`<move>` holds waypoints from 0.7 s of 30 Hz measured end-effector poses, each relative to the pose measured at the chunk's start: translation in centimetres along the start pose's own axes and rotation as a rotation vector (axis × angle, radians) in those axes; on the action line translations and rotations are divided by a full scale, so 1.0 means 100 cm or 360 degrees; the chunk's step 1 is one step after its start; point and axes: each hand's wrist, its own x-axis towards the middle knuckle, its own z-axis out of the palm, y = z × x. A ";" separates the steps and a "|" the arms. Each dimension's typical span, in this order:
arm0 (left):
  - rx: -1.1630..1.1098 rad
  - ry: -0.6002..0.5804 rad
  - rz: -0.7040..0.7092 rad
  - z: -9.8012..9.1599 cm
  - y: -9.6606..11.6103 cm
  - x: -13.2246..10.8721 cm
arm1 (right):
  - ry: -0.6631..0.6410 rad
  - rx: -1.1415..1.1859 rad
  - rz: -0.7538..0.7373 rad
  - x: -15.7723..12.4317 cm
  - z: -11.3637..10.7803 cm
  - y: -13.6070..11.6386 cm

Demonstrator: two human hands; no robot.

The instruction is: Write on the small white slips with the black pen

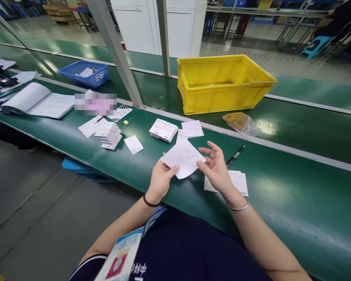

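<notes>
A white sheet of paper (185,158) is pinched in my left hand (160,177), with the thumb on top at its lower left edge. Beside the sheet's right corner is my right hand (218,168). Its thumb touches the paper, while the other fingers are raised and spread apart. Below my right hand lies a stack of printed slips (240,181), partly covered by the hand. Just beyond the held sheet are a banded bundle of slips (163,130) and a loose slip (194,128).
Banded slip stacks (108,134), a single slip (133,144) and a yellow piece (126,122) lie leftward. An open notebook (49,102) and blue basket (86,74) sit farther left. Beyond are a yellow bin (222,95) and bagged rubber bands (240,123). A pen (236,155) lies right.
</notes>
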 end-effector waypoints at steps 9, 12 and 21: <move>0.0250 -0.0260 0.0194 -0.006 0.000 0.001 | -0.0114 -0.0295 -0.0030 -0.007 -0.005 0.003; 0.0513 -0.0541 0.0195 -0.012 0.011 0.006 | -0.0186 -0.0613 -0.0114 -0.004 -0.013 -0.003; 0.0681 -0.0504 0.0049 -0.008 0.015 0.008 | -0.0255 -0.0482 0.0060 -0.006 -0.015 -0.001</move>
